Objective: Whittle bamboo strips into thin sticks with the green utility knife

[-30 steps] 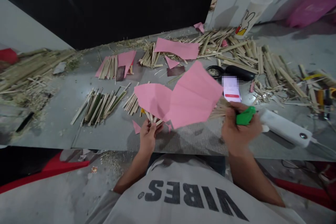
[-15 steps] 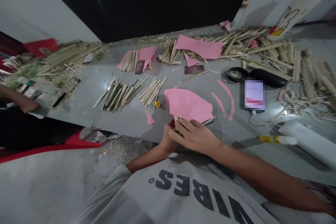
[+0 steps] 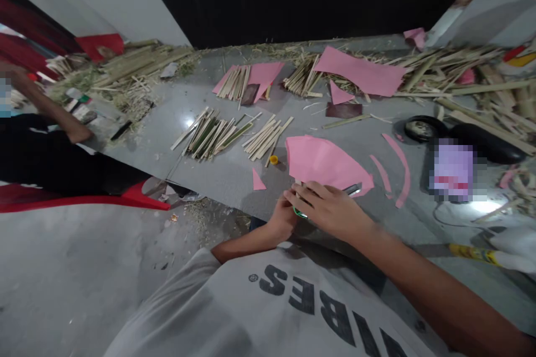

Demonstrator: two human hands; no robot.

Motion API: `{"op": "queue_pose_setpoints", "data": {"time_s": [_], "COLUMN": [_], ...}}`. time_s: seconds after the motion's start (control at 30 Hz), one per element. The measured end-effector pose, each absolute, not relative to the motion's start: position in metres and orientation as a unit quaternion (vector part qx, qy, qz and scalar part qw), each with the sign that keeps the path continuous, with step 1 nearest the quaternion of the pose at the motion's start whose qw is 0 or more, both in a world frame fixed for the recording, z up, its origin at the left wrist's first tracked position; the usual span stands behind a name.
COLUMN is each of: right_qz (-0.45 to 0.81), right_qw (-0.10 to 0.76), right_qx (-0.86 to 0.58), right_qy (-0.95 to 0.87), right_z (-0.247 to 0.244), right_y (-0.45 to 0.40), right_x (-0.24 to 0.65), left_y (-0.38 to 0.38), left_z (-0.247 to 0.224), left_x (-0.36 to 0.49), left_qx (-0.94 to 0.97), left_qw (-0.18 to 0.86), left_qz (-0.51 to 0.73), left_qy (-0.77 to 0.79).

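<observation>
A pink paper fan (image 3: 324, 159) with pale bamboo sticks at its base lies spread in front of me, close to the table's near edge. My left hand (image 3: 285, 222) is closed around the fan's narrow stick end, its fingers partly covered. Across that end lies my right hand (image 3: 329, 209), fingers bent together. From behind the right hand sticks out a metal-bladed tool (image 3: 354, 189), its tip over the paper. A bit of green (image 3: 298, 212) shows beneath the fingers; whether it belongs to the tool I cannot tell. A small yellow cap (image 3: 273, 160) sits left of the fan.
Bamboo strips (image 3: 218, 134) lie in piles left of the fan, with more bamboo (image 3: 460, 72) along the back. Curved pink offcuts (image 3: 397, 167), a phone (image 3: 453, 170) and a yellow glue bottle (image 3: 473, 252) are on the right. Another person's arm (image 3: 62, 111) is at far left.
The view has swung left, so everything sits further right. The fan is turned slightly, and the blade now shows over the paper rather than below its edge. Both hands remain at the stick end.
</observation>
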State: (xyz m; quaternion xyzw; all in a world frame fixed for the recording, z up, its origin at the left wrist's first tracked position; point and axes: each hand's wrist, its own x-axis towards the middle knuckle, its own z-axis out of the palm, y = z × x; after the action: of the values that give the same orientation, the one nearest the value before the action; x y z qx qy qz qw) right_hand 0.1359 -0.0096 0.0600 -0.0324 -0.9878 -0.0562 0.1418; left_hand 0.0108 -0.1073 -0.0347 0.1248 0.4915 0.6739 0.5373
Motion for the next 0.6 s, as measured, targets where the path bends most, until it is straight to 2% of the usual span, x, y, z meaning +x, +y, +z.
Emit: {"op": "queue_pose_setpoints", "data": {"time_s": [0.1, 0.2, 0.3, 0.4, 0.47, 0.5, 0.6], "right_qz": [-0.025, 0.025, 0.083, 0.182, 0.237, 0.271, 0.268], "right_qw": [0.101, 0.117, 0.214, 0.349, 0.311, 0.238, 0.196], "right_qx": [-0.030, -0.002, -0.008, -0.130, -0.333, -0.410, -0.435], "right_qy": [-0.994, -0.993, -0.973, -0.910, -0.858, -0.838, -0.837], "right_z": [0.079, 0.097, 0.109, 0.110, 0.104, 0.098, 0.077], "right_y": [-0.013, -0.017, -0.006, 0.036, 0.078, 0.101, 0.162], "right_x": [0.134, 0.131, 0.124, 0.096, 0.059, 0.034, -0.051], "left_y": [-0.110, -0.118, -0.134, -0.158, -0.173, -0.181, -0.196], "left_z": [-0.027, -0.014, -0.003, 0.002, 0.001, 0.000, -0.007], "left_x": [0.006, -0.004, -0.022, -0.048, -0.068, -0.078, -0.105], "left_qx": [0.105, 0.087, 0.073, 0.058, 0.047, 0.042, 0.023], "left_qw": [0.564, 0.591, 0.609, 0.595, 0.567, 0.549, 0.488], "left_qz": [0.672, 0.669, 0.664, 0.677, 0.699, 0.710, 0.744], "left_qy": [0.468, 0.443, 0.428, 0.429, 0.434, 0.439, 0.456]}}
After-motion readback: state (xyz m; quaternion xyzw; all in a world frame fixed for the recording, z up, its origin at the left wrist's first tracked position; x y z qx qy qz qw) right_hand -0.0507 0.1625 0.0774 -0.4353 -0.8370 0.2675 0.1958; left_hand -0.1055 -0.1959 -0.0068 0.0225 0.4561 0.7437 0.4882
